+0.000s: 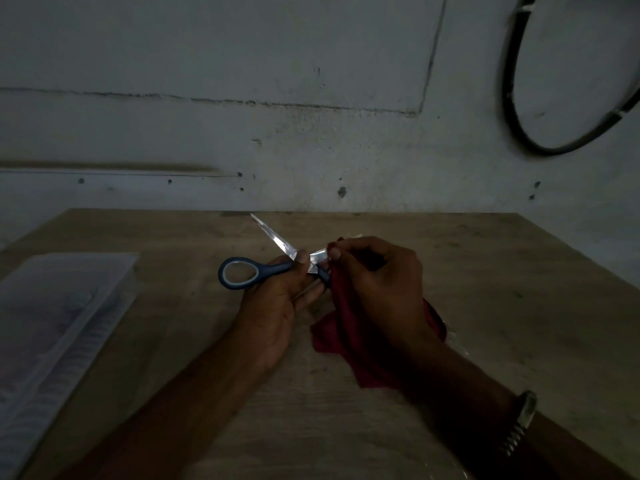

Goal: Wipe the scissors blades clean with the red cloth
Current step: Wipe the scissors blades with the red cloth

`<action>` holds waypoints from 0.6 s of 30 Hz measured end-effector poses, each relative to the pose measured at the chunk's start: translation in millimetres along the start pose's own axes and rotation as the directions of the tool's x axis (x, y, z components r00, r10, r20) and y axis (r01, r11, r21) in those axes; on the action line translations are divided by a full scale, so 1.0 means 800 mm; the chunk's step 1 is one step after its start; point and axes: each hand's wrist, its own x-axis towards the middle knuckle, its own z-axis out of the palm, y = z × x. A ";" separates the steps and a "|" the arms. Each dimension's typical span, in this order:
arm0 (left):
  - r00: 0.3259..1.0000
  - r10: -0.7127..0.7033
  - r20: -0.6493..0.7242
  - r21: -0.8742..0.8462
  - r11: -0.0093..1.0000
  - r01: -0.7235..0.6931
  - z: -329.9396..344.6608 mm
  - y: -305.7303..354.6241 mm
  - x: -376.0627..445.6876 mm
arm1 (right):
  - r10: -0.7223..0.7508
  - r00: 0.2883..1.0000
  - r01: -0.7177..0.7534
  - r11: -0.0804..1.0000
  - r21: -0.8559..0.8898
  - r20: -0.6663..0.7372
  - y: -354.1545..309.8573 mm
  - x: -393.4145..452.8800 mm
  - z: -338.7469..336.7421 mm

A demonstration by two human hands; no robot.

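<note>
The scissors (pixel 277 242) have blue handles and shiny blades spread wide apart. My left hand (pixel 277 299) grips them at the pivot and one handle; the other handle loop sticks out to the left. One blade points up and left, bare. My right hand (pixel 377 282) pinches the red cloth (pixel 346 344) around the other blade, which points right and is mostly hidden by fingers and cloth. The rest of the cloth hangs down under my right palm onto the wooden table (pixel 485 306).
A clear plastic lid or tray (pixel 59 317) lies at the table's left side. A grey wall stands right behind the table's far edge, with a black cable loop (pixel 512 109) hanging at the upper right. A watch sits on my right wrist.
</note>
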 end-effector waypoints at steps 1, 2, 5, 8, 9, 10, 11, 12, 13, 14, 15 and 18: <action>1.000 -0.005 -0.003 -0.017 1.000 0.005 0.000 0.000 0.000 | 0.034 0.999 -0.034 0.999 0.000 -0.033 0.004 0.005 -0.005; 1.000 -0.010 -0.019 -0.037 0.999 0.009 0.000 0.001 0.000 | 0.082 0.992 -0.084 0.996 -0.011 -0.091 0.011 0.013 -0.014; 0.998 -0.003 -0.068 -0.049 0.999 0.000 0.000 0.000 0.001 | 0.229 0.923 -0.235 0.972 0.018 -0.309 0.023 0.034 -0.061; 0.996 0.012 -0.091 -0.054 0.998 -0.017 -0.001 0.000 0.003 | 0.218 0.930 -0.219 0.975 0.028 -0.296 0.021 0.032 -0.073; 0.996 0.013 -0.089 -0.061 0.998 -0.019 -0.001 0.000 0.004 | 0.198 0.949 -0.197 0.980 0.031 -0.246 0.017 0.028 -0.064; 0.996 0.011 -0.085 -0.069 0.997 -0.017 -0.002 0.001 0.004 | 0.174 0.967 -0.170 0.985 0.036 -0.187 0.013 0.024 -0.054; 0.997 0.007 -0.079 -0.085 0.996 -0.014 -0.002 0.002 0.003 | 0.131 0.983 -0.129 0.991 0.027 -0.126 0.008 0.019 -0.043; 0.997 0.006 -0.077 -0.105 0.994 -0.014 -0.004 0.003 0.003 | 0.074 0.995 -0.074 0.997 0.001 -0.073 0.003 0.017 -0.035; 0.997 0.006 -0.074 -0.126 0.992 -0.015 -0.005 0.004 0.003 | 0.020 1.000 -0.020 0.999 -0.037 -0.022 -0.001 0.014 -0.031; 0.997 0.007 -0.074 -0.142 0.990 -0.017 -0.007 0.004 0.004 | -0.025 0.999 0.026 0.998 -0.057 0.020 -0.006 0.012 -0.029; 0.997 0.005 -0.077 -0.156 0.988 -0.017 -0.007 0.005 0.004 | -0.047 0.998 0.049 0.998 -0.045 0.032 -0.010 0.011 -0.032; 0.994 0.000 -0.107 -0.196 0.980 -0.021 -0.008 0.006 0.007 | 0.094 0.982 -0.090 0.996 0.028 -0.163 -0.012 0.022 -0.056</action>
